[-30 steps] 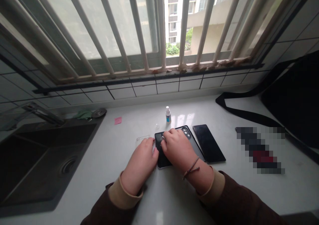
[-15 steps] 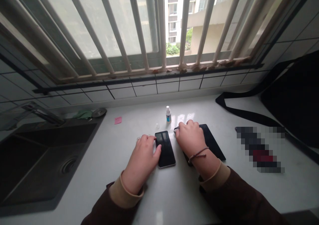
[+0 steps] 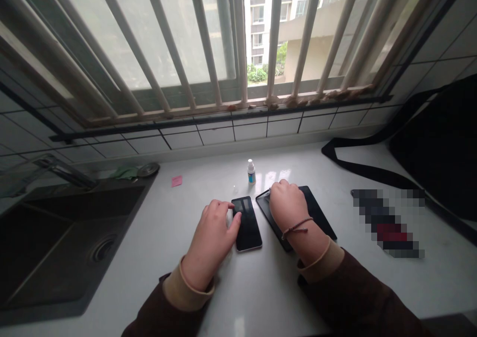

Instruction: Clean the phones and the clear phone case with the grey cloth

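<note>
A black phone (image 3: 248,225) lies face up on the white counter (image 3: 261,287). My left hand (image 3: 214,235) rests beside it with curled fingers, its thumb and forefinger on the phone's left edge. Just to the right lies a dark flat phone back or case (image 3: 265,208), partly over a second black phone (image 3: 320,217). My right hand (image 3: 288,208) lies on top of the dark case, fingers bent over its far end. A small white dropper bottle (image 3: 251,172) stands upright just behind both hands.
A dark sink (image 3: 55,242) with a faucet (image 3: 63,170) fills the left. A pink note (image 3: 176,180) lies near it. A black bag with a strap (image 3: 439,143) sits at the right, a blurred-out item (image 3: 387,222) in front of it. Tiled wall and barred window stand behind.
My right hand left the middle phone and slid the dark case to the right, onto the second phone. My left hand stayed at the phone's left edge.
</note>
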Action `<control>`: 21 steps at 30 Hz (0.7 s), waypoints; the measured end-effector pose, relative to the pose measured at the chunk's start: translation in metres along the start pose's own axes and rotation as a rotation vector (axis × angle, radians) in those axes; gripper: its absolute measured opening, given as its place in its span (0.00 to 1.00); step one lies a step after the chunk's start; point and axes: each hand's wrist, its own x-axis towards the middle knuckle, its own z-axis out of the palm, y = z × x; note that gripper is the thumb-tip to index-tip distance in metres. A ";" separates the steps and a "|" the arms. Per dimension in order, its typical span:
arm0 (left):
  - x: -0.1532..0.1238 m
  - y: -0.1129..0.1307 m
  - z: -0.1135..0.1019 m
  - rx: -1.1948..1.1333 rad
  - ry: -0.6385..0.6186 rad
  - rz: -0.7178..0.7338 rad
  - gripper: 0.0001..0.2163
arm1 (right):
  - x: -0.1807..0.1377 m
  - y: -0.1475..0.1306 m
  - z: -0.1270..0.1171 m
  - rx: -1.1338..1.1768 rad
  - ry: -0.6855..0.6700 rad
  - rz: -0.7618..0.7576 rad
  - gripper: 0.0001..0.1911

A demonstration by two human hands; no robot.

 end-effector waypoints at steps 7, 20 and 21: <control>0.002 0.007 -0.007 -0.147 0.027 -0.014 0.10 | -0.001 -0.001 0.006 0.191 0.183 -0.079 0.16; -0.002 0.023 -0.008 -1.203 -0.159 -0.094 0.22 | -0.026 -0.021 -0.024 0.963 0.446 -0.463 0.12; -0.003 0.025 -0.007 -1.288 -0.163 -0.153 0.23 | -0.027 -0.022 -0.024 1.000 0.404 -0.458 0.12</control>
